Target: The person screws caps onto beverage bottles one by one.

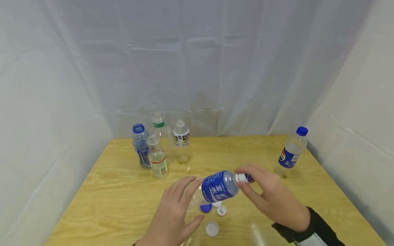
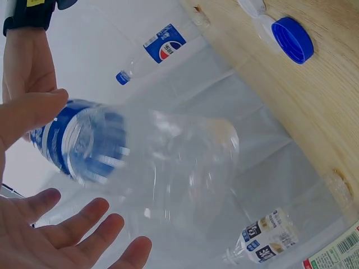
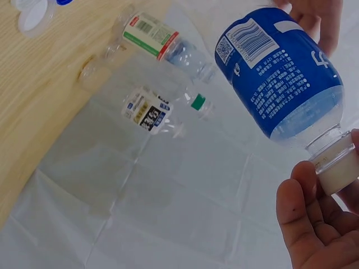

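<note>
A clear plastic bottle [image 1: 218,187] with a blue label is held tilted above the table, its neck toward the right. My right hand [image 1: 271,194] pinches the white cap [image 3: 336,165] at its neck. Beside the bottle's base end, my left hand [image 1: 175,208] has its fingers spread; in the left wrist view its fingers [image 2: 92,218] look apart from the bottle. Below lie loose caps: a blue cap [image 1: 206,207], a white cap [image 1: 221,210] close by, and another white cap [image 1: 212,228] nearer me.
At the back left stand uncapped bottles: a blue-tinted bottle [image 1: 141,147], a green-labelled bottle [image 1: 158,164], a tall bottle with a green band [image 1: 158,124] and a white-labelled bottle [image 1: 181,139]. A Pepsi bottle [image 1: 290,155] with a blue cap stands at the right. White sheeting [image 1: 200,68] surrounds the table.
</note>
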`<act>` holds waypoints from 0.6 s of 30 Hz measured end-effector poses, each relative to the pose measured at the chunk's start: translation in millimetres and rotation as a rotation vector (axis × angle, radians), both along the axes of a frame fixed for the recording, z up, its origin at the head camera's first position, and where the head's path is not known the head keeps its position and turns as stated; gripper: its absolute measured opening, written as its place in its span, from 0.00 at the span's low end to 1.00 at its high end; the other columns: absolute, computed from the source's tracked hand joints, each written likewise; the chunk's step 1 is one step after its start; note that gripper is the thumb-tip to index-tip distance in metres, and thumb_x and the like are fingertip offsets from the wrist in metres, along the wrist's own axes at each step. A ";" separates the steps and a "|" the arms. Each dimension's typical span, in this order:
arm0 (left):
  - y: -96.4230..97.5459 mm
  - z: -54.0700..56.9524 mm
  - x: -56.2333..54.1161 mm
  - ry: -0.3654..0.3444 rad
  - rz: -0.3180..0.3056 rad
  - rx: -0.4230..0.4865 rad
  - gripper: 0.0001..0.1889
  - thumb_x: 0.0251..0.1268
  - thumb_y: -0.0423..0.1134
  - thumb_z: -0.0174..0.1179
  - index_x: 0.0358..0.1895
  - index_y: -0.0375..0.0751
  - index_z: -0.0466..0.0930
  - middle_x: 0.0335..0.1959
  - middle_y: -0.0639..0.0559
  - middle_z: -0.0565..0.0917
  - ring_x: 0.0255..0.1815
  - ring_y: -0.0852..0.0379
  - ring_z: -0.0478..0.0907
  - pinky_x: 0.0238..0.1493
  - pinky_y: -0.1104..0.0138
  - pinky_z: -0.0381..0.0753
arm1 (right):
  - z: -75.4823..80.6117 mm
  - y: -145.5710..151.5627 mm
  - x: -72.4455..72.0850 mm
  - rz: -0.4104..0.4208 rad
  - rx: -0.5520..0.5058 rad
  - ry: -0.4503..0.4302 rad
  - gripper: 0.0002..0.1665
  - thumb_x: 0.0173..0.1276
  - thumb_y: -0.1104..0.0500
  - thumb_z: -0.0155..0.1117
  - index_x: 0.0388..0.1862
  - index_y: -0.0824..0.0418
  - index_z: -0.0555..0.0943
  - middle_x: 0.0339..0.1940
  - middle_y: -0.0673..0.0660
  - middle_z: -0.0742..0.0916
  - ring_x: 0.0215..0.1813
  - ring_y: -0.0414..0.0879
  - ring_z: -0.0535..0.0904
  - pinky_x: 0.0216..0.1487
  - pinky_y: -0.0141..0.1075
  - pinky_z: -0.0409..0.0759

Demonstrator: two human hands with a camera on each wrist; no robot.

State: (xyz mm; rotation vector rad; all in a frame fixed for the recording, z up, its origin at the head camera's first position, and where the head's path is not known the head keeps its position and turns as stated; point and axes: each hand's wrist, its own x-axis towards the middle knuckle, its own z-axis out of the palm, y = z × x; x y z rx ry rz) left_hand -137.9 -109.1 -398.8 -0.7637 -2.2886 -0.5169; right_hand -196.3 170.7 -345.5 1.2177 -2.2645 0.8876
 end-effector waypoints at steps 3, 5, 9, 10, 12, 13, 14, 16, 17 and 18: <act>-3.5 -1.6 -0.2 -0.016 0.011 -0.007 0.51 0.40 0.47 0.80 0.74 0.41 0.67 0.67 0.46 0.73 0.66 0.46 0.72 0.60 0.49 0.77 | 2.4 9.4 -4.9 -0.036 -0.008 0.030 0.22 0.68 0.68 0.67 0.59 0.57 0.79 0.52 0.48 0.85 0.48 0.38 0.82 0.48 0.23 0.80; -5.4 -2.6 -0.1 -0.026 0.018 -0.008 0.50 0.41 0.47 0.80 0.73 0.42 0.67 0.66 0.47 0.73 0.66 0.47 0.71 0.60 0.50 0.77 | 4.0 15.1 -8.9 -0.051 -0.017 0.068 0.21 0.67 0.68 0.67 0.59 0.58 0.80 0.52 0.49 0.84 0.48 0.39 0.81 0.48 0.23 0.80; -8.6 -4.6 0.6 -0.031 0.031 -0.009 0.50 0.41 0.47 0.80 0.73 0.44 0.68 0.65 0.47 0.74 0.66 0.48 0.71 0.58 0.52 0.78 | 6.9 26.8 -18.8 -0.062 -0.039 0.120 0.20 0.68 0.68 0.66 0.59 0.61 0.81 0.52 0.51 0.84 0.48 0.39 0.80 0.43 0.22 0.79; -9.3 -4.9 0.9 -0.032 0.032 -0.007 0.50 0.40 0.47 0.80 0.73 0.44 0.68 0.65 0.47 0.74 0.66 0.48 0.71 0.57 0.52 0.79 | 7.6 30.0 -21.3 -0.073 -0.038 0.132 0.20 0.68 0.68 0.66 0.59 0.61 0.81 0.52 0.52 0.84 0.47 0.39 0.80 0.40 0.21 0.78; -10.9 -5.6 1.7 -0.030 0.037 -0.006 0.50 0.40 0.46 0.81 0.73 0.44 0.68 0.65 0.47 0.74 0.66 0.48 0.71 0.55 0.52 0.79 | 9.1 37.2 -26.5 -0.091 -0.034 0.133 0.22 0.67 0.70 0.66 0.61 0.61 0.81 0.53 0.54 0.84 0.45 0.39 0.78 0.36 0.22 0.77; -11.7 -6.0 2.2 -0.033 0.041 -0.008 0.50 0.40 0.46 0.81 0.73 0.44 0.68 0.64 0.48 0.74 0.66 0.48 0.71 0.55 0.52 0.79 | 9.7 41.1 -29.1 -0.103 -0.027 0.134 0.24 0.66 0.71 0.66 0.61 0.62 0.80 0.52 0.55 0.84 0.44 0.38 0.78 0.35 0.22 0.76; -12.5 -6.1 2.5 -0.033 0.045 -0.008 0.50 0.40 0.46 0.81 0.73 0.44 0.69 0.64 0.48 0.74 0.65 0.49 0.72 0.54 0.52 0.79 | 10.3 45.1 -31.6 -0.121 -0.016 0.134 0.26 0.65 0.72 0.67 0.62 0.62 0.80 0.52 0.55 0.84 0.43 0.38 0.77 0.35 0.22 0.75; -14.3 -6.6 3.4 -0.043 0.054 -0.012 0.50 0.40 0.46 0.81 0.72 0.44 0.69 0.64 0.49 0.74 0.65 0.49 0.72 0.54 0.52 0.80 | 11.2 52.7 -36.6 -0.157 0.005 0.135 0.29 0.63 0.73 0.68 0.63 0.61 0.79 0.51 0.55 0.83 0.40 0.37 0.75 0.34 0.22 0.75; -15.4 -7.1 3.6 -0.046 0.059 -0.017 0.50 0.40 0.47 0.81 0.72 0.44 0.69 0.64 0.49 0.74 0.65 0.49 0.72 0.54 0.52 0.80 | 11.6 56.5 -39.2 -0.173 0.013 0.138 0.30 0.62 0.74 0.68 0.64 0.61 0.79 0.50 0.55 0.83 0.40 0.37 0.75 0.33 0.22 0.75; -16.4 -7.5 3.9 -0.056 0.066 -0.023 0.50 0.40 0.47 0.81 0.72 0.44 0.69 0.64 0.49 0.74 0.65 0.50 0.72 0.55 0.52 0.80 | 11.5 60.3 -41.6 -0.191 0.020 0.142 0.31 0.61 0.74 0.69 0.64 0.61 0.78 0.49 0.54 0.83 0.39 0.36 0.75 0.32 0.22 0.75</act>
